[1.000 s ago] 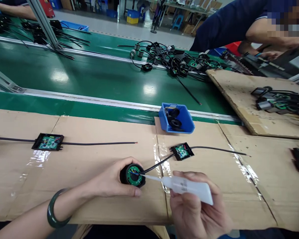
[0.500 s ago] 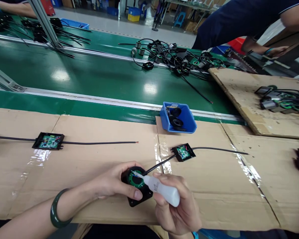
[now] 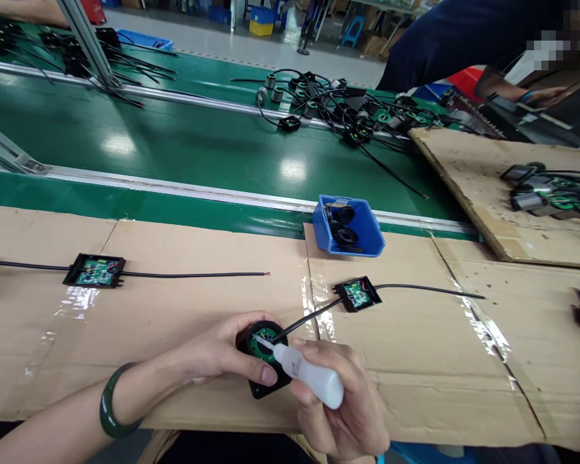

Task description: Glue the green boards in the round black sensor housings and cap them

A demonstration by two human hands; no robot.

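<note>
My left hand (image 3: 227, 351) grips a black housing (image 3: 265, 388) with a round green circuit board (image 3: 257, 348) inside, thumb on the near side and fingers around the far side. In my right hand (image 3: 348, 399) is a small white squeeze bottle (image 3: 314, 378), tilted so its thin nozzle reaches over the green board. Whether the tip touches the board I cannot tell. From the housing a black cable (image 3: 309, 318) runs to an open black box (image 3: 357, 294) holding a green circuit board, and another cable (image 3: 430, 289) leaves that box to the right.
A second open black box (image 3: 94, 270) with cables lies at left. A blue bin (image 3: 350, 225) of black round parts stands at the cardboard's far edge. Beyond runs a green conveyor (image 3: 198, 148) with a cable heap (image 3: 348, 109). Another person's hand (image 3: 546, 96) works at far right.
The bottle's nozzle has shifted slightly left and toward me over the green board, and the bottle's base has dropped a little. My left hand keeps its hold on the housing.
</note>
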